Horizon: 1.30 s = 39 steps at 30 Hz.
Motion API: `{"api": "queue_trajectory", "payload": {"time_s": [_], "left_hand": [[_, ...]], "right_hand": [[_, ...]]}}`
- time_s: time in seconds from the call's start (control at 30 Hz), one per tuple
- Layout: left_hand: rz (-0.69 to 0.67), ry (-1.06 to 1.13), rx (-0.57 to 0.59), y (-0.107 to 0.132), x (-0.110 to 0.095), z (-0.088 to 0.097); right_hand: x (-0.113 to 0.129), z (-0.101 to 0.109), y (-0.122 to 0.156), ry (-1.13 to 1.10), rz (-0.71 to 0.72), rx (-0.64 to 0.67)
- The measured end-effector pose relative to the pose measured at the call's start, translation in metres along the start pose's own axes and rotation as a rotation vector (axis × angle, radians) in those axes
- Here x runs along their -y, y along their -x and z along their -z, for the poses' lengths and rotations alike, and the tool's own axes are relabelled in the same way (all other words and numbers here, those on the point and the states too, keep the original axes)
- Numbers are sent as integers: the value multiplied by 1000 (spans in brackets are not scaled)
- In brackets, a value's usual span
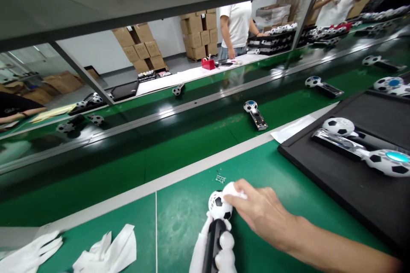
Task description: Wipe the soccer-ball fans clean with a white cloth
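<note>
My left hand (222, 249), in a white glove, is wrapped around the black handle (212, 251) of a device with a football-patterned head (218, 205). My bare right hand (261, 209) comes in from the lower right. It presses a white cloth (234, 190) against the top of the ball head. The device's lower end is cut off by the bottom of the picture. A similar device (349, 145) with a chrome body lies in a black tray (323, 179) to my right, and the hand does not touch it.
White wipes or gloves (105, 251) lie on the green mat at lower left, and a tiny printed piece (220, 178) lies near my hands. Beyond a white strip, a green conveyor (192, 145) carries several ball devices. Co-workers and stacked cardboard boxes stand behind glass.
</note>
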<state>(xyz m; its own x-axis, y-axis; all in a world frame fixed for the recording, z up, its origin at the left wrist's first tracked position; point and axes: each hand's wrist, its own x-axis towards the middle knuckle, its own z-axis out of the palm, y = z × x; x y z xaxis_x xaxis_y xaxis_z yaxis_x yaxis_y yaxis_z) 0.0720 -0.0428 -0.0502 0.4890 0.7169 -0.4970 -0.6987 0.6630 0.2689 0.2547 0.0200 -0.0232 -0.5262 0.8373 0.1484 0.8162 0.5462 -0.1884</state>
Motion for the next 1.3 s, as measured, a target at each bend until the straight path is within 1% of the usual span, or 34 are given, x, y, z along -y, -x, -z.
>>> {"api": "queue_trajectory", "payload": {"time_s": [0.1, 0.23, 0.37, 0.43, 0.53, 0.63, 0.73, 0.87, 0.97, 1.1, 1.2, 1.3], "left_hand": [[1, 6, -5, 1, 1, -1], [-7, 1, 2, 1, 1, -5], [-18, 2, 4, 0, 1, -6], [-15, 2, 1, 1, 1, -7], [-6, -6, -1, 1, -1, -8], [1, -24, 3, 1, -1, -11], [2, -33, 2, 0, 0, -11], [2, -30, -16, 0, 1, -8], [7, -36, -26, 1, 0, -7], [16, -56, -24, 1, 0, -8], [18, -67, -24, 0, 0, -9], [18, -74, -31, 1, 0, -8]], "right_hand": [[4, 0, 0, 18, 41, 4], [0, 4, -6, 41, 18, 12], [2, 8, 4, 13, 13, -14], [6, 6, 8, 12, 35, -15], [7, 1, 2, 37, 53, -22], [1, 2, -8, 52, 45, -6], [-4, 6, -5, 32, 14, -39], [3, 3, 6, -1, 28, -55], [6, 0, 2, -11, 33, -45], [0, 5, -7, -27, -11, -20], [-1, 8, -1, -46, -27, -46], [4, 1, 3, -35, -11, -53]]}}
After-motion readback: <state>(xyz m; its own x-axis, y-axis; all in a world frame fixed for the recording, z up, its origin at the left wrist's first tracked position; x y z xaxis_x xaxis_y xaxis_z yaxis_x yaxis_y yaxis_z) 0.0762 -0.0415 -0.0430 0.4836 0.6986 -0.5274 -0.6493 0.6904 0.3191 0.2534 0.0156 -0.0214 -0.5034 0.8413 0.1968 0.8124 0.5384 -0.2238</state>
